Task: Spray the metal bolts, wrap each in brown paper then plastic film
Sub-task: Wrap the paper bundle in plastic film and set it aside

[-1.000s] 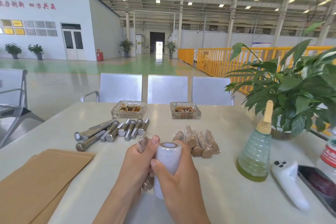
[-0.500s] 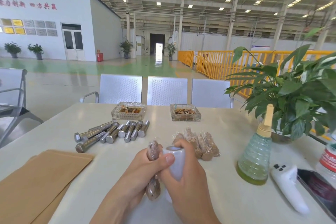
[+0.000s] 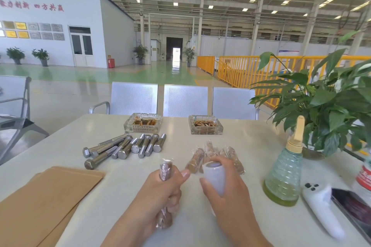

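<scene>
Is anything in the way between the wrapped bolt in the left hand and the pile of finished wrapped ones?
Nothing lies on the white table between them, but the right hand, gripping the white roll of plastic film, sits right in front of the pile of wrapped bolts. The left hand would carry its film-wrapped bolt around it.

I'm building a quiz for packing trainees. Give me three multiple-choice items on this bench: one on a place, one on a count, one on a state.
1. Where do the bare bolts lie?
A) left of the wrapped bolts
B) on the brown paper
C) by the spray bottle

2. How many glass ashtrays?
A) one
B) two
C) four

3. What does the left hand hold?
A) nothing
B) a bare bolt
C) a film-covered bolt

Answers: 1 A, the wrapped bolts lie to their right; 2 B, one ashtray beside another; 3 C, the film-covered bolt shows above the fist.
</scene>
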Available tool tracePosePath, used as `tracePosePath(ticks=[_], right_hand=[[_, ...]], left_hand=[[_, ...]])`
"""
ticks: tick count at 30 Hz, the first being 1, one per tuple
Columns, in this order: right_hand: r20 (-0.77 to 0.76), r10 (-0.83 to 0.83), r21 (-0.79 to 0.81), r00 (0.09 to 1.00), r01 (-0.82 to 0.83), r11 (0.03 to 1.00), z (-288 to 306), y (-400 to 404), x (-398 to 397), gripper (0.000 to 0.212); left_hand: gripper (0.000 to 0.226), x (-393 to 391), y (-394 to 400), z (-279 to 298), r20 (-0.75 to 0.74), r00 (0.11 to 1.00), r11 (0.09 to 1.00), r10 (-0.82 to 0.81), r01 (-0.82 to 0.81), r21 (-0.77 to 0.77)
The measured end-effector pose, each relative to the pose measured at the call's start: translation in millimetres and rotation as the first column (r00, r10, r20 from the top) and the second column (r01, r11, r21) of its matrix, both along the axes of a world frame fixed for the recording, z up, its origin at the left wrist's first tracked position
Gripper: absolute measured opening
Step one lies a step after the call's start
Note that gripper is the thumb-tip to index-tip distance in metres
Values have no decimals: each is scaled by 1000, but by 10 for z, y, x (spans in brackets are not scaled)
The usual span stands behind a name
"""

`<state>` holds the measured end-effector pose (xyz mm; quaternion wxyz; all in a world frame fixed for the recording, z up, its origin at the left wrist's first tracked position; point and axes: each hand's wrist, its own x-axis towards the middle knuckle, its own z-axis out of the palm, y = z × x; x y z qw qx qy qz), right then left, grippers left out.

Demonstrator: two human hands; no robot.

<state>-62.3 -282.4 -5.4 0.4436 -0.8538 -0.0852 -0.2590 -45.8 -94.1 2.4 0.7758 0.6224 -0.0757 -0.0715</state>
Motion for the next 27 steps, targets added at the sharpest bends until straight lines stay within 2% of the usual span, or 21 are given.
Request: tracePosePath(ticks=[2, 3, 5, 7, 11, 14, 18, 21, 24, 27], right_hand=[[-5, -16, 261, 1000, 17, 965, 6, -59, 38, 46], [-24, 7, 359, 1000, 2, 933, -1, -72, 60, 47], [-83, 84, 496, 993, -32, 868, -46, -99, 104, 48], [-138, 156, 562, 978, -53, 826, -103, -92, 121, 49], [-173, 222, 619, 960, -69, 782, -188, -61, 153, 50], [-174, 229, 631, 958, -70, 773, -204, -65, 175, 50], [-182, 244, 633, 952, -77, 771, -205, -32, 175, 52], [-190, 261, 646, 946, -80, 759, -198, -23, 170, 54], [-200, 272, 648, 941, -81, 757, -197, -18, 166, 54], [-211, 275, 654, 938, -74, 753, -200, -17, 174, 54]], left_hand=[[46, 27, -40, 45, -76, 997, 988, 20, -31, -150], [46, 31, -63, 53, -106, 993, 983, 43, -61, -175], [51, 36, -76, 32, -142, 986, 980, 88, -111, -166], [54, 35, -59, 16, -183, 975, 980, 123, -149, -134], [52, 77, 7, 41, -252, 966, 984, 56, -96, -148], [46, 106, 17, 65, -257, 966, 964, 5, -74, -257], [44, 94, -9, 61, -268, 963, 970, 12, -76, -230], [43, 63, -5, 94, -331, 944, 957, -14, -83, -279], [45, 34, -20, 93, -375, 927, 969, -3, -89, -228], [37, 81, 11, 73, -440, 898, 968, 2, -112, -224]])
